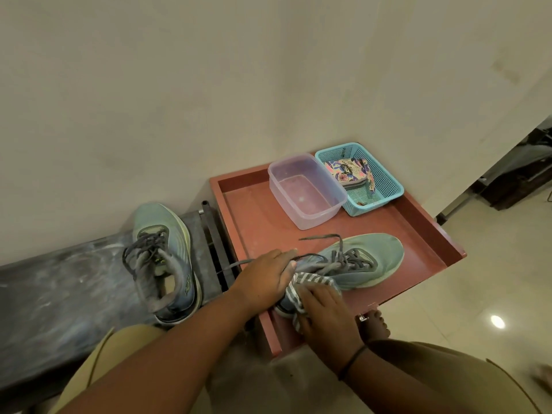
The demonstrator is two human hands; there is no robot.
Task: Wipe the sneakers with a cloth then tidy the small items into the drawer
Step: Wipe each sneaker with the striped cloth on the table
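Head view looks down on a red-brown tray-topped bench (245, 216) set in a wall corner. One teal sneaker (364, 261) lies on its side near the front edge of the bench, toe toward the right edge, its grey laces trailing loose across the surface. The left hand (263, 279) grips the sneaker at its collar, fingers curled over the opening. The right hand (325, 312) presses a grey-and-white striped cloth (310, 282) against the heel side of the shoe, fingers curled around the bunched fabric; a dark band circles that wrist.

At the back of the bench, a clear plastic container (304, 189) stands just beside a turquoise mesh basket (385, 183) in the back right corner. A floral-patterned pouch (349, 171) leans inside the basket, with a few small items on the basket floor, too small to identify.

A second teal sneaker (161, 255) stands upright on a dark, scuffed ledge (59, 294) to the left of the bench, its laces undone. A bare foot (375, 324) shows on the pale tiled floor (478, 294) below the front edge.
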